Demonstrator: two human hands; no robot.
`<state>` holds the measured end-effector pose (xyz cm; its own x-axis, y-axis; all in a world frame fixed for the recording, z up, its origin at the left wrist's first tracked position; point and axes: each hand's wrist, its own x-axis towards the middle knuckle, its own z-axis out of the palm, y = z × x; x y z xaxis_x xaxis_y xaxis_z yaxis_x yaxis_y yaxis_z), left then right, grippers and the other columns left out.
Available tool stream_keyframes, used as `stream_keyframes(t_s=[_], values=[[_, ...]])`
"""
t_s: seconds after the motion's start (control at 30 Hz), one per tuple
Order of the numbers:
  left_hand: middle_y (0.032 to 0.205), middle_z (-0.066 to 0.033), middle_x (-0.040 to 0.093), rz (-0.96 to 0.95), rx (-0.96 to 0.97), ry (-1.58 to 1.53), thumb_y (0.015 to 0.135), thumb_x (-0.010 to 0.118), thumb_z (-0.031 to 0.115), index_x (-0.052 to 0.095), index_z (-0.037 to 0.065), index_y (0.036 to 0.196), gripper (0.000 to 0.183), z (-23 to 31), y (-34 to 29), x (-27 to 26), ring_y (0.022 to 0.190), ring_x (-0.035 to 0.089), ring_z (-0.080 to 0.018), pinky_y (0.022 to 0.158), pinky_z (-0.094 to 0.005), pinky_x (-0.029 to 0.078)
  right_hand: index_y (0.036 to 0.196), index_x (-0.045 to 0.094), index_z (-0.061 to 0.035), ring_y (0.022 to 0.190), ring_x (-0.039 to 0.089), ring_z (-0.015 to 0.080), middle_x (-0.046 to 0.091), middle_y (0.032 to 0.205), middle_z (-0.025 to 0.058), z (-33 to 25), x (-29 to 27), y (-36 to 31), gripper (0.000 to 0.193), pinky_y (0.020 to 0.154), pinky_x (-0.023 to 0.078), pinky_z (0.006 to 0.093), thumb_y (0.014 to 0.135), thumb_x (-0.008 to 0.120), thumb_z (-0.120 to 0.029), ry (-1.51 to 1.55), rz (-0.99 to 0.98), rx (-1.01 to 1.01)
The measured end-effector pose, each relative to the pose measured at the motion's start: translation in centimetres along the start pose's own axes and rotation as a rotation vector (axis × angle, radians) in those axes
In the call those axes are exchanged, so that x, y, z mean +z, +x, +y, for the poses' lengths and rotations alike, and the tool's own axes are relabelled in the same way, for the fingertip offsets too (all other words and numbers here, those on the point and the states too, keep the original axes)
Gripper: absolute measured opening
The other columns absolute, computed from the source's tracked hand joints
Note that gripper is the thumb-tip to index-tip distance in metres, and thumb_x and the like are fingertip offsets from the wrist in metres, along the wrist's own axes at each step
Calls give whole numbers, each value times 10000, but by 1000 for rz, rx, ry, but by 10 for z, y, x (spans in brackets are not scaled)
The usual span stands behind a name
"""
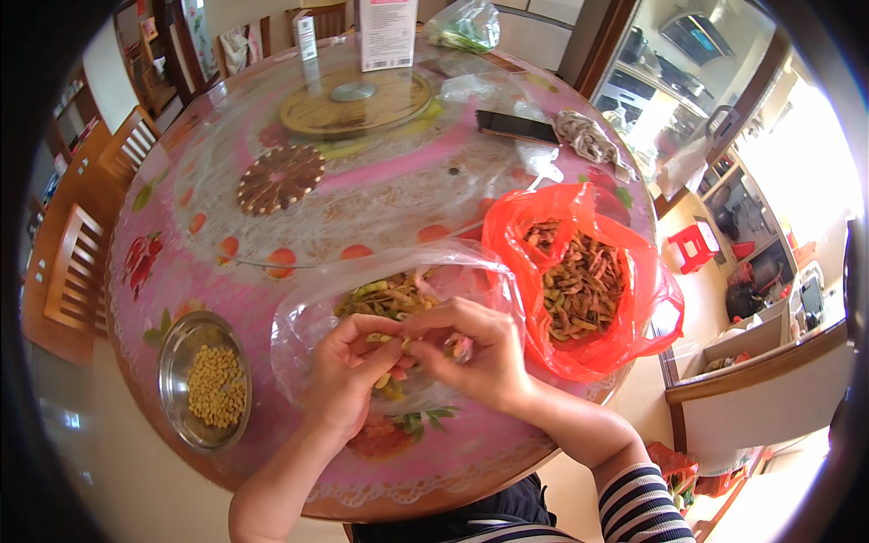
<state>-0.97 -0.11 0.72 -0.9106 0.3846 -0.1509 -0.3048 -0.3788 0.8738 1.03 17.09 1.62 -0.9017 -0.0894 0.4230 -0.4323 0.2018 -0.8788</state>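
Observation:
My left hand (337, 380) and my right hand (482, 355) meet over a clear plastic bag (303, 312) at the table's near edge. A yellowish bean pod (387, 340) is pinched between the fingertips of both hands. More pods (385, 297) lie in the clear bag, partly covered by my hands. To the right, a red plastic bag (647, 337) gapes wide, filled with brownish pods (584, 290). Left of my hands stands a round metal bowl (168, 398) with shelled yellow beans (217, 386) in it.
Beyond the bags, a glass turntable (380, 199) carries a brown round trivet (281, 179). A dark phone (518, 127) and a crumpled cloth (593, 143) lie at the far right. A white box (387, 41) stands at the back. Wooden chairs (77, 267) line the left; a red stool (695, 246) stands right.

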Motion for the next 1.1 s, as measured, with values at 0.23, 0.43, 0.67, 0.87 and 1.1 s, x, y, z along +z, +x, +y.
stream_keyframes(t_s=[0.23,0.43,0.67,0.87,1.1], values=[[878,-85,654,12,8,-7,868,621,36,602,1,993,131,-3,0,0,752,621,-131,633,-242,487,918,670,-41,729,615,130,656,872,54,-1,1,1,203,560,473,241,727,730,-9,-44,34,-9],[886,-107,661,-68,13,-99,881,576,41,612,-22,1001,140,-2,3,-7,735,613,-137,622,-236,461,874,666,-43,718,604,123,656,831,28,4,1,3,155,566,458,238,728,695,2,-10,77,-28],[896,-83,640,-37,-69,-73,885,527,28,600,-8,1032,168,1,0,0,700,577,-122,599,-231,431,863,658,-34,692,590,126,635,817,36,0,0,1,157,563,458,246,718,697,11,-54,113,-5],[891,-59,621,-49,-13,-18,911,459,46,593,7,1044,193,0,2,0,670,526,-98,573,-223,396,883,639,-31,679,621,158,578,775,61,0,-7,5,166,575,505,271,724,668,6,-113,152,-68],[769,16,545,42,84,22,934,548,138,582,21,1017,147,-1,3,-4,625,456,-53,549,-197,344,897,658,-23,680,601,129,618,805,50,3,-3,3,186,580,483,242,721,685,28,-62,42,1]])
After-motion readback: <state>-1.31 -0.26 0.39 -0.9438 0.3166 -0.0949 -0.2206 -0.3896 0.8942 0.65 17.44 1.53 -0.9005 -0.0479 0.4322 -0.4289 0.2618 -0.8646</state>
